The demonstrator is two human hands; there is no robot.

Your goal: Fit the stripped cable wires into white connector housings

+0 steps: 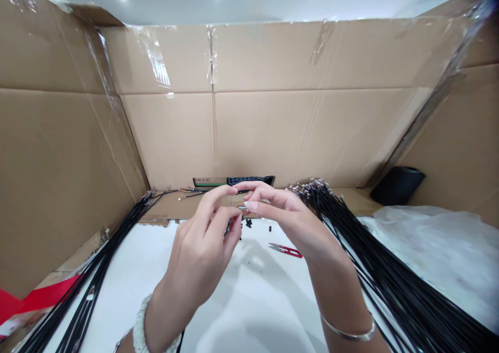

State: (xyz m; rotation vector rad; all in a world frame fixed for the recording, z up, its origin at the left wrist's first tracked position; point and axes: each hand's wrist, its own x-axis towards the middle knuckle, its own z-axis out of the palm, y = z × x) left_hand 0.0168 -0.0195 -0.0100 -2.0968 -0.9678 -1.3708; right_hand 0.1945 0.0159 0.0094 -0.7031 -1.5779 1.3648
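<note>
Both hands meet in the middle, above the white tabletop. My left hand is closed in a pinch around the end of a black cable, most of which its fingers hide. Thin wires stick out of that pinch toward the right. My right hand pinches these wires between thumb and fingers, with a small whitish tip showing at the thumb. Just beyond and below the fingertips lie small black pieces. Red-handled thread snips rest on the table under my right hand.
A thick bundle of black cables lies to the right, and a smaller cable bundle to the left. Cardboard walls enclose the table. Clear plastic sheeting and a black roll-like object are at right; red material is at left.
</note>
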